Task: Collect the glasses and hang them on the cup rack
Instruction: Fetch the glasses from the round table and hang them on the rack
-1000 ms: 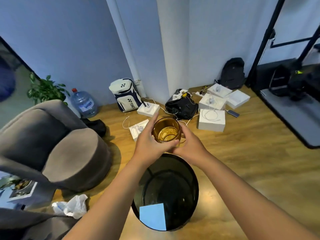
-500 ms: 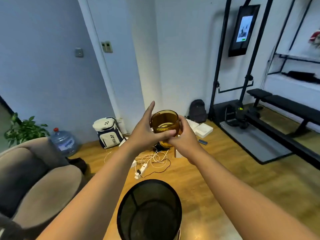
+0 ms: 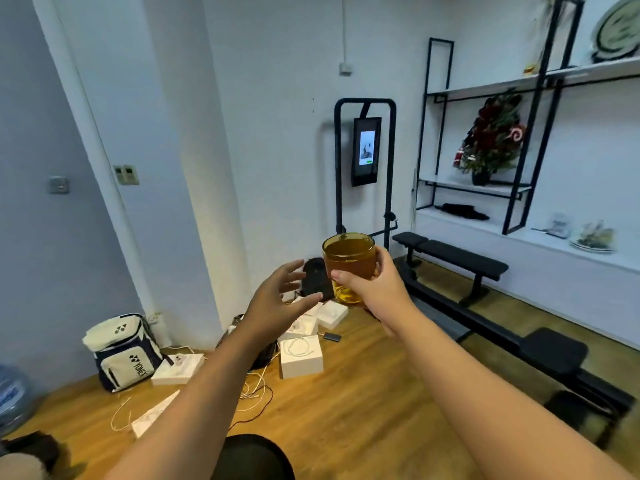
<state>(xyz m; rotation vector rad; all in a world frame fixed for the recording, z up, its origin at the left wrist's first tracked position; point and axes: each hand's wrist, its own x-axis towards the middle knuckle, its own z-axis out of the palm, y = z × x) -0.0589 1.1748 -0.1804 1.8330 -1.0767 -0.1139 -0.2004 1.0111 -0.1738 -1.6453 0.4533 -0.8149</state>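
Observation:
An amber glass (image 3: 349, 258) is held upright at chest height in front of me, mouth up. My right hand (image 3: 375, 287) is wrapped around its lower half, thumb across the front. My left hand (image 3: 277, 303) floats just left of the glass with fingers spread, touching nothing. No cup rack shows in the head view.
A black round bin (image 3: 256, 457) stands below my arms. White boxes (image 3: 301, 356), loose cables and a white backpack (image 3: 121, 353) litter the wooden floor by the wall. A black bench (image 3: 453, 259) and a black-framed shelf unit (image 3: 485, 188) stand at the right.
My left hand has come off the glass and opened; only my right hand holds it now. My view has swung up and to the right, from the bin towards the shelves.

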